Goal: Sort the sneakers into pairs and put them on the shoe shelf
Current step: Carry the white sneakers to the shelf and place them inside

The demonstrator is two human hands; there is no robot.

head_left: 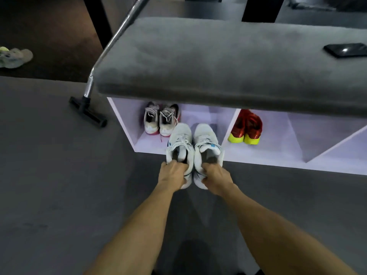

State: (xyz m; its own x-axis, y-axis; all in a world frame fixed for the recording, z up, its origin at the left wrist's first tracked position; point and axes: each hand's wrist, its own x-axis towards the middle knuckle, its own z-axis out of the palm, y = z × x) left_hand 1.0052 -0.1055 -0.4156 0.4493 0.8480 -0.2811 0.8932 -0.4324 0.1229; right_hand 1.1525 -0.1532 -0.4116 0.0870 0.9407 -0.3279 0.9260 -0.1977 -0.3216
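Observation:
I hold a pair of white sneakers with blue accents side by side, toes pointing into the white shoe shelf (123,120). My left hand (174,174) grips the heel of the left white sneaker (181,139). The right white sneaker (206,141) is gripped at its heel by my right hand (215,178). Both shoes reach into the front of the left compartment. A white and pink pair (160,121) stands in that compartment's left half. A red pair with yellow soles (247,127) fills the neighbouring compartment.
A grey cushion (218,60) tops the shelf, with a black phone (346,49) lying on it at right. A vacuum tube and floor nozzle (88,112) lean at the shelf's left end. A pale loose sneaker (14,57) lies on the dark floor far left.

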